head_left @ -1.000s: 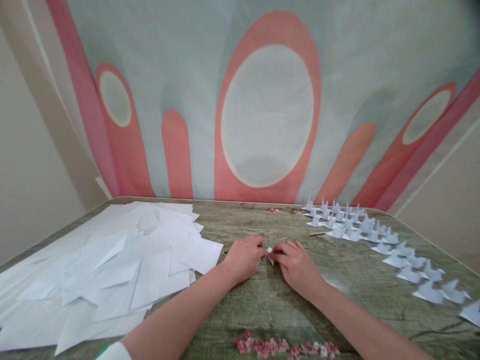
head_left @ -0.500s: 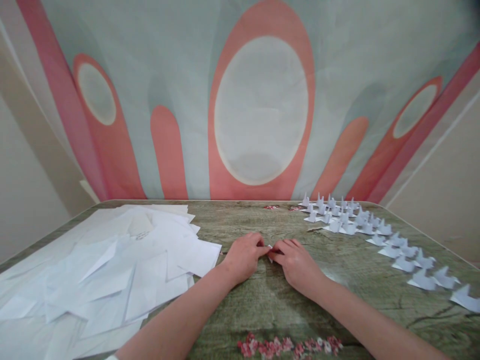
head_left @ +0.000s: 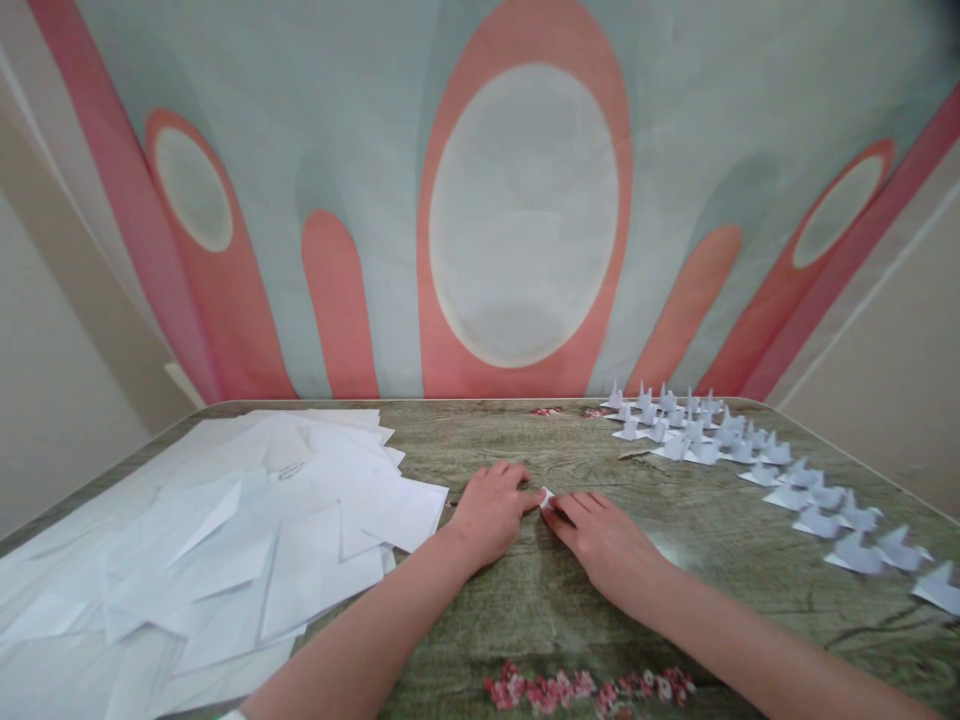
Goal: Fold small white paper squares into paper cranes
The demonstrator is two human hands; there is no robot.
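A small folded white paper (head_left: 547, 495) is pinched between the fingertips of the left hand (head_left: 489, 515) and right hand (head_left: 604, 545), nearly meeting over the middle of the wood-grain tabletop (head_left: 517, 625), with overlapping white sheets (head_left: 307, 575) heaped at left and rows of origami birds (head_left: 855, 553) at right

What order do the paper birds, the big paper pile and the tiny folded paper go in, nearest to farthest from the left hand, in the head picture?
1. Tiny folded paper: right by the left hand, at its thumb.
2. Big paper pile: on the left, its edge close beside that hand.
3. Paper birds: way over on the right.
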